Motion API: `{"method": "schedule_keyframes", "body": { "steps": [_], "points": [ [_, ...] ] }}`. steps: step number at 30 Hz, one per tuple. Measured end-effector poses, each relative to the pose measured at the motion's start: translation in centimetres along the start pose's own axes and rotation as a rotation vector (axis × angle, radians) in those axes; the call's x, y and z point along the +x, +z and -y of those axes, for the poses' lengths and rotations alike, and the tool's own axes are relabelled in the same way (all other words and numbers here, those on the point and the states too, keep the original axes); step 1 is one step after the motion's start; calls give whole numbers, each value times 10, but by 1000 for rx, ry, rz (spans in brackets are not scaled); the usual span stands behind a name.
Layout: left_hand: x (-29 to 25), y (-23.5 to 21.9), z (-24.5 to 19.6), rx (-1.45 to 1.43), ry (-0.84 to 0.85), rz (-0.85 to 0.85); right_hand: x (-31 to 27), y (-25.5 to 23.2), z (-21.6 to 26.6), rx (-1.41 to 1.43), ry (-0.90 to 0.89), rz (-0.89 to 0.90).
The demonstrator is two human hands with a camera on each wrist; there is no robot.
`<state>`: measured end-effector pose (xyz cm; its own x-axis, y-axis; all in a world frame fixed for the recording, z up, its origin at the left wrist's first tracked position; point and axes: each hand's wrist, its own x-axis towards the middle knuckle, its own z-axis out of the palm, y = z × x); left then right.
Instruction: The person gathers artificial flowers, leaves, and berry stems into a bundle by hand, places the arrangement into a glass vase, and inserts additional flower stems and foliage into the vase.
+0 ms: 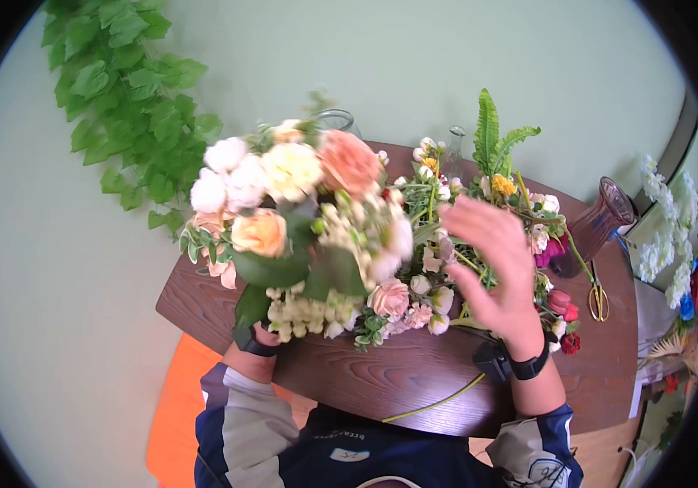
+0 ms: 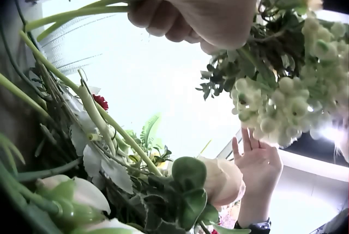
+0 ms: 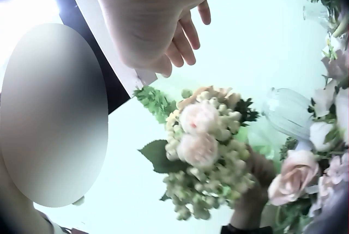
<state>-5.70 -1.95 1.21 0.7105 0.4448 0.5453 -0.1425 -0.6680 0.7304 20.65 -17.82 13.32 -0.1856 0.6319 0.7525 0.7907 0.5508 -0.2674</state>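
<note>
Gripping the green stems of a full bouquet of peach, cream and white artificial flowers, the left hand has its fingers curled tight round them and holds the bunch raised above the dark brown wooden table. The right hand hovers open, fingers relaxed and empty, over loose flowers and fern fronds piled on the table just beside the bouquet.

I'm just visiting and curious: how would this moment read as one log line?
left hand: grips bouquet stems, raised above table | right hand: open, empty, above loose flowers | scissors: lying at table's right
</note>
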Motion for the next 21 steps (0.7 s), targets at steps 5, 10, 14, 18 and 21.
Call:
{"method": "schedule_keyframes", "body": {
  "steps": [5,10,14,18,21],
  "points": [
    [-8,1,14,-198,-31,-166,-11,37,5,99,-66,425],
    [-35,-12,32,-441,-62,-306,-31,68,6,32,-149,645],
    [-22,-9,57,-659,-77,-406,-37,79,-4,-43,-74,676],
    [-54,-14,72,-876,-92,-505,-38,82,-14,-145,-38,613],
    [-58,-22,87,-1028,-83,-584,-26,78,-10,-175,-43,653]
  ]
}}
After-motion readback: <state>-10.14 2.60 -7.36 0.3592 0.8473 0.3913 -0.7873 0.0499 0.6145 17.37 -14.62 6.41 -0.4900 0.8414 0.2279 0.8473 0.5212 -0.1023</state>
